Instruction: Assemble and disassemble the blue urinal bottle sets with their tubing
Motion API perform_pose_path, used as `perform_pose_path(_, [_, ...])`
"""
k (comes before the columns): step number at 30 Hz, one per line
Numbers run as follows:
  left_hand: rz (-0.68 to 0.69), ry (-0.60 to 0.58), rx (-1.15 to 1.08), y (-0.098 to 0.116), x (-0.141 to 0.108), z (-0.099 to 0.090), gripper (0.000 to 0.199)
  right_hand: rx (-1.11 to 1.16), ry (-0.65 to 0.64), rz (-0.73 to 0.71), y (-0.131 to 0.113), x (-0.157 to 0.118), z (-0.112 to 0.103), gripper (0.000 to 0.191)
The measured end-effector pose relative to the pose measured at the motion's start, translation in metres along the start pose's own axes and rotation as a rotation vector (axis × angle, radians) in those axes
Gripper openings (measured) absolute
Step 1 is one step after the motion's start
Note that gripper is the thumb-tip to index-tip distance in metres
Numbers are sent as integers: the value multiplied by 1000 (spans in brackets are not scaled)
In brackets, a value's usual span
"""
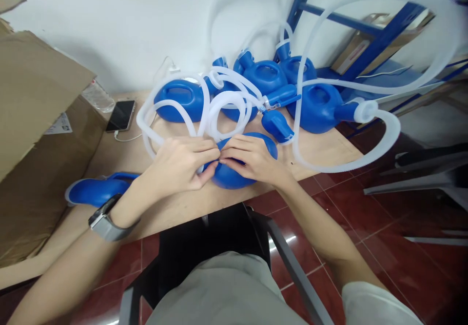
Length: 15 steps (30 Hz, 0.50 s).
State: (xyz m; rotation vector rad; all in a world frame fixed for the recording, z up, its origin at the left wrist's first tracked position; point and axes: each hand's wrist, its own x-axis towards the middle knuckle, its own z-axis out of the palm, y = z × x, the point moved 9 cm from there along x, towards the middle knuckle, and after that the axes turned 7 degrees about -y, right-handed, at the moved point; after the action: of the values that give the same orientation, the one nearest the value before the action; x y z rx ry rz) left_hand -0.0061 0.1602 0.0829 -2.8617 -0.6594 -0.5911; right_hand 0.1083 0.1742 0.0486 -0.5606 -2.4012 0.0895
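A blue plastic urinal bottle lies on its side near the table's front edge, under both my hands. My left hand is closed at its neck end, thumb and fingertips pinched together. From the other side my right hand reaches over the bottle's body, its fingertips pinched against those of the left. Whatever sits between the fingertips is too small or hidden to make out. A bit of white shows below my left fingers. Just behind the hands, translucent hose lies in loops.
Several blue bottles with hoses stand behind, one at right with a wide hose loop. Smaller blue pieces lie among them. At left are a blue part, a phone and a cardboard box. A blue shelf frame stands right.
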Motion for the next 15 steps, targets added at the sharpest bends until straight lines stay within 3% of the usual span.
perform_pose_path(6, [-30,53,142,2,-11,1,17,21,19,7,3,-4,-1,19])
perform_pose_path(9, [-40,79,247,5,-22,-9,38,33,58,10,3,-6,-3,14])
perform_pose_path(12, [-197,107,273,-2,-48,-29,59,49,86,-10,0,-7,-5,11])
perform_pose_path(14, [-339,59,255,-7,-78,-36,65,28,90,-11,-1,-6,-6,10])
perform_pose_path(15, [-405,112,240,-8,-98,-44,67,9,90,-2,-1,-6,-6,10])
